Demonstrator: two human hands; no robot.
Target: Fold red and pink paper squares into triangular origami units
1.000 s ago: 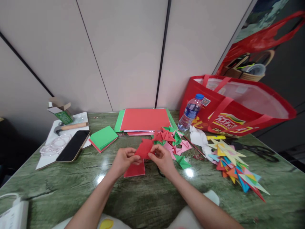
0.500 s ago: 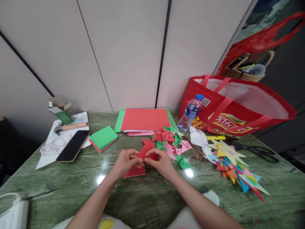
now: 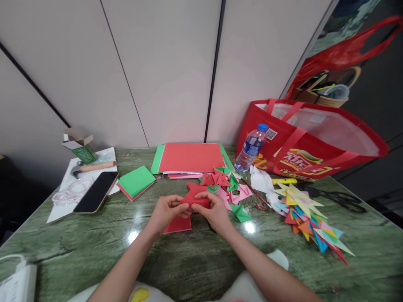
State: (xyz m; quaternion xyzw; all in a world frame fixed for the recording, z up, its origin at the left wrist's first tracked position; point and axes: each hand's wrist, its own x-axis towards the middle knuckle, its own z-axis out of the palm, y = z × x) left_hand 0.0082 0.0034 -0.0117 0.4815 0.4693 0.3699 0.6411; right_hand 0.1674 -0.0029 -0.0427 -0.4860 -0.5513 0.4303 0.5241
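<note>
Between both hands is a folded piece of red paper point(image 3: 195, 197), held just above the table. My left hand point(image 3: 168, 212) pinches its left end with thumb and fingers. At the other end my right hand point(image 3: 214, 209) grips it, thumb in front and fingers behind. Below my left hand lies a flat stack of red paper point(image 3: 178, 225), partly covered by that hand. Just beyond my right hand is a heap of folded paper pieces point(image 3: 218, 179) in red, green and pink. A green folded piece point(image 3: 241, 213) lies to its right.
Large coloured sheets point(image 3: 192, 157) lie at the back, green squares point(image 3: 137, 181) to the left. A phone point(image 3: 97, 192), hammer point(image 3: 96, 166) and small box point(image 3: 83, 151) stand further left. A water bottle point(image 3: 252, 149), red bag point(image 3: 283, 138), scissors point(image 3: 343, 199) and colourful spiky origami point(image 3: 311, 222) are right.
The red paper has turned a little in my hands and shows a broader face. My right fingers have shifted over its upper edge, and both hands still grip it.
</note>
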